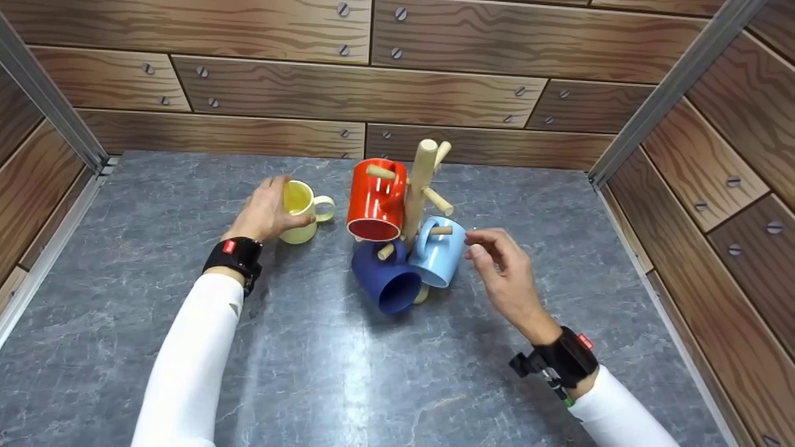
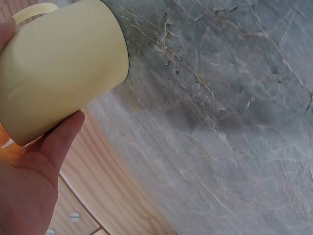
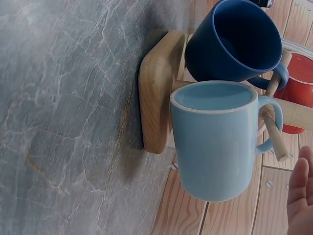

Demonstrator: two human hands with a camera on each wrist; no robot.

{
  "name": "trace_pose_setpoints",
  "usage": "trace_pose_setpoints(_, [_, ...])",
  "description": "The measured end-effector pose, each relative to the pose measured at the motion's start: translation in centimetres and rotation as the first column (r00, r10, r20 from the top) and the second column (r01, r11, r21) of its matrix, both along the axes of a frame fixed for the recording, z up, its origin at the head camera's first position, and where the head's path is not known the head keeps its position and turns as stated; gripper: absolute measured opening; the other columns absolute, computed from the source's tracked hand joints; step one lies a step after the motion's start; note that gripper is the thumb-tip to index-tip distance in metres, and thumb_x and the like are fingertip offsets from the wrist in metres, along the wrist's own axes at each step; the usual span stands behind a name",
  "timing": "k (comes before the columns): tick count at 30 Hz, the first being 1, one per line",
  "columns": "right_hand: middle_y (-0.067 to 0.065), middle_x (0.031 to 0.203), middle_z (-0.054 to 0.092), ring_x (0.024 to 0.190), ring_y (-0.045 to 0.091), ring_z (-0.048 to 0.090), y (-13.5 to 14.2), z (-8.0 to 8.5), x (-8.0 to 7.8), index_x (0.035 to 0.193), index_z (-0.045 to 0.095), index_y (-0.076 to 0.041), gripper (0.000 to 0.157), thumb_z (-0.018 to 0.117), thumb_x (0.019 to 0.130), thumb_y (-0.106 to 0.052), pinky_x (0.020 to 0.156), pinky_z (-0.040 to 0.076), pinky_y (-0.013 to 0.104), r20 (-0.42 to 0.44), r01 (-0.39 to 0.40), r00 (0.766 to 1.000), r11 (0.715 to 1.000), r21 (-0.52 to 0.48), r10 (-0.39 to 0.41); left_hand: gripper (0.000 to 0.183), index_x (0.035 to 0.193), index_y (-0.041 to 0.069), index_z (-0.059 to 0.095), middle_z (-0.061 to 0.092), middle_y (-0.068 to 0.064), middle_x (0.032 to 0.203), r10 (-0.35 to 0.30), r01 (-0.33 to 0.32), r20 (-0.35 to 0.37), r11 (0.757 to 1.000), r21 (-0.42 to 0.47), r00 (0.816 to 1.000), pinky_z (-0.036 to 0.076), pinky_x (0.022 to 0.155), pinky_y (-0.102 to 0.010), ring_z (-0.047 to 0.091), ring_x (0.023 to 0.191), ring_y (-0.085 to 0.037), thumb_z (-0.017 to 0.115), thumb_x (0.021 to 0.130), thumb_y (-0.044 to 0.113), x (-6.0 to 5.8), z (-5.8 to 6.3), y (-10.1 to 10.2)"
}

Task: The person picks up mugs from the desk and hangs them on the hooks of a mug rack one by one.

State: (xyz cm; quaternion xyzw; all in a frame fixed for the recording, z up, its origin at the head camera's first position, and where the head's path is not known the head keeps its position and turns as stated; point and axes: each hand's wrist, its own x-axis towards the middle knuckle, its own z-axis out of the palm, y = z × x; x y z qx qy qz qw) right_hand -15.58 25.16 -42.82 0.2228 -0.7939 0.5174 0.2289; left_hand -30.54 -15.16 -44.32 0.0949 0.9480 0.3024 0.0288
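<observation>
My left hand (image 1: 262, 210) holds a pale yellow mug (image 1: 299, 234) by its body, thumb on the near side and fingers over the far side. Its handle points right. In the left wrist view the yellow mug (image 2: 63, 68) has its base near the tabletop; whether it touches, I cannot tell. A wooden mug tree (image 1: 420, 177) carries a red mug (image 1: 362, 195), a dark blue mug (image 1: 371, 276) and a light blue mug (image 1: 448, 251), hung by their handles. Just right of the light blue mug, my right hand (image 1: 508, 273) holds nothing, its fingers loosely bent.
Grey marbled tabletop (image 1: 310, 372) spreads around the mug tree. Wood-patterned walls (image 1: 279, 87) enclose the back and sides, with metal corner posts (image 1: 677, 87). Bare pegs (image 1: 438, 202) stick out from the upper part of the tree.
</observation>
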Motion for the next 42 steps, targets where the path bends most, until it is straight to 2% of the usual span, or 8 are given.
trace_pose_setpoints(6, [0.017, 0.113, 0.066, 0.092, 0.014, 0.065, 0.0, 0.1, -0.1, 0.123, 0.065, 0.005, 0.026, 0.056, 0.099, 0.011, 0.073, 0.053, 0.018, -0.005, 0.006, 1.0, 1.0, 0.006, -0.006, 0.099, 0.152, -0.002, 0.038, 0.05, -0.027, 0.14, 0.003, -0.003, -0.025, 1.0, -0.005, 1.0, 0.052, 0.098, -0.055, 0.057, 0.117, -0.042, 0.085, 0.08, 0.046, 0.6, 0.6, 0.0])
trace_pose_setpoints(13, [0.017, 0.113, 0.066, 0.092, 0.015, 0.065, 0.0, 0.0, 0.0, 0.123, 0.066, 0.005, 0.026, 0.057, 0.099, 0.011, 0.076, 0.053, 0.018, -0.007, 0.012, 1.0, 1.0, 0.008, -0.012, 0.099, 0.149, -0.003, 0.041, 0.054, -0.025, 0.136, 0.043, -0.039, -0.106, 0.998, 0.041, 0.993, 0.055, 0.091, -0.053, 0.059, 0.112, -0.04, 0.084, 0.079, 0.051, 2.0, 1.7, -0.2])
trace_pose_setpoints(20, [0.016, 0.114, 0.066, 0.093, 0.022, 0.067, -0.2, 0.1, 0.1, 0.124, 0.066, 0.004, 0.026, 0.057, 0.101, 0.008, 0.078, 0.053, 0.019, 0.007, 0.001, 1.0, 1.0, -0.008, -0.001, 0.095, 0.142, -0.002, 0.048, 0.06, -0.022, 0.125, 0.129, -0.106, -0.148, 0.982, 0.154, 0.981, 0.053, 0.089, -0.052, 0.059, 0.108, -0.037, 0.08, 0.079, 0.062, 4.4, 3.1, -1.4])
trace_pose_setpoints(26, [0.015, 0.117, 0.066, 0.1, 0.024, 0.066, -0.4, 0.2, 0.0, 0.125, 0.066, 0.003, 0.027, 0.06, 0.099, 0.006, 0.08, 0.054, 0.02, 0.007, -0.007, 1.0, 1.0, -0.017, 0.007, 0.093, 0.142, 0.001, 0.05, 0.061, -0.018, 0.121, 0.187, -0.143, -0.161, 0.957, 0.254, 0.969, 0.053, 0.083, -0.047, 0.059, 0.104, -0.033, 0.082, 0.078, 0.061, 7.2, 4.7, -1.9])
trace_pose_setpoints(32, [0.015, 0.128, 0.064, 0.111, 0.029, 0.065, -0.7, 0.4, 0.1, 0.132, 0.064, 0.0, 0.034, 0.061, 0.099, 0.006, 0.087, 0.054, 0.026, 0.026, -0.057, 0.998, 0.998, -0.018, 0.057, 0.092, 0.143, 0.003, 0.05, 0.062, -0.015, 0.122, 0.17, -0.108, -0.173, 0.942, 0.319, 0.97, 0.056, 0.078, -0.045, 0.061, 0.101, -0.031, 0.084, 0.078, 0.058, 10.5, 5.8, -1.1])
trace_pose_setpoints(35, [0.016, 0.133, 0.062, 0.116, 0.03, 0.063, -0.8, 0.5, 0.3, 0.136, 0.062, -0.001, 0.039, 0.06, 0.098, 0.006, 0.092, 0.053, 0.028, 0.04, -0.08, 0.996, 0.997, -0.015, 0.08, 0.087, 0.143, 0.005, 0.051, 0.063, -0.013, 0.122, 0.159, -0.084, -0.188, 0.931, 0.356, 0.969, 0.055, 0.078, -0.043, 0.061, 0.1, -0.029, 0.087, 0.078, 0.051, 12.1, 6.3, -0.5])
trace_pose_setpoints(42, [0.017, 0.139, 0.06, 0.121, 0.032, 0.061, -1.6, 0.7, 0.4, 0.141, 0.058, 0.0, 0.05, 0.066, 0.092, 0.007, 0.092, 0.054, 0.031, 0.019, -0.15, 0.988, 0.988, -0.024, 0.151, 0.081, 0.14, 0.007, 0.055, 0.066, -0.009, 0.119, 0.075, 0.023, -0.22, 0.91, 0.414, 0.973, 0.056, 0.073, -0.041, 0.063, 0.095, -0.026, 0.091, 0.075, 0.039, 15.2, 7.4, 1.5])
